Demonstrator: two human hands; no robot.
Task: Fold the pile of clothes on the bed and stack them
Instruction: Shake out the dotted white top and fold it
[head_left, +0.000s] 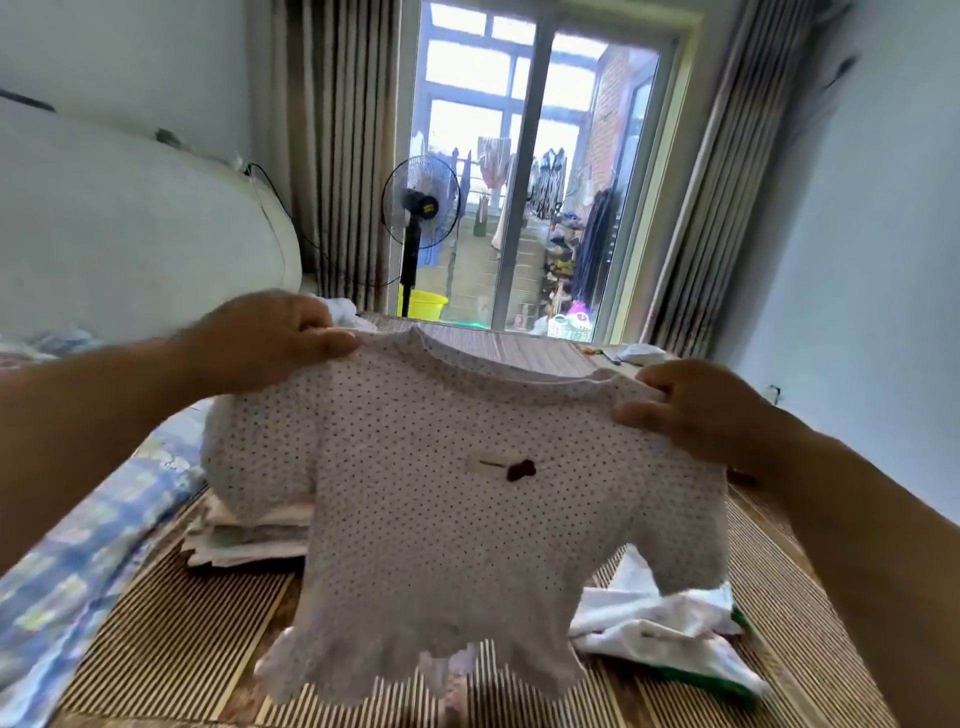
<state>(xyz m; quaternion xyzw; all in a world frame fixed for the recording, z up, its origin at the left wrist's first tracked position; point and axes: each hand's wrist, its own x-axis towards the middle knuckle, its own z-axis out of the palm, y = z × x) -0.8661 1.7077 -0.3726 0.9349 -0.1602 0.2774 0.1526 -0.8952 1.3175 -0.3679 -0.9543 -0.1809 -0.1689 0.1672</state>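
Two risks stand out for us, taken from the left. Our folded stack (249, 535) sits on the striped bed mat (171, 634), low on the left and partly hidden behind the dotted top (467, 519). The top's sleeve on that side hangs right in front of the stack, so a careless swing or lay-down could drag the sleeve across it and skew the layers. Further right, the loose white clothes (660, 618) lie crumpled just under the hem. Lowering the top there would, we judge, bunch it on them and spoil the fold. A slack hold on either shoulder would also let one side drop and twist the garment.

Now the hands. Our left hand (270, 338) pinches the shoulder seam on our left beside the neckline, thumb in front and fingers curled over the edge. The top hangs in the air between both hands, spread out with its small dark bow towards us, and the hem seems to hang just above the mat. Our right hand (696, 410) grips the other shoulder the same way, thumb pressed on the fabric and fingers curled behind it. Neither hand holds anything else.
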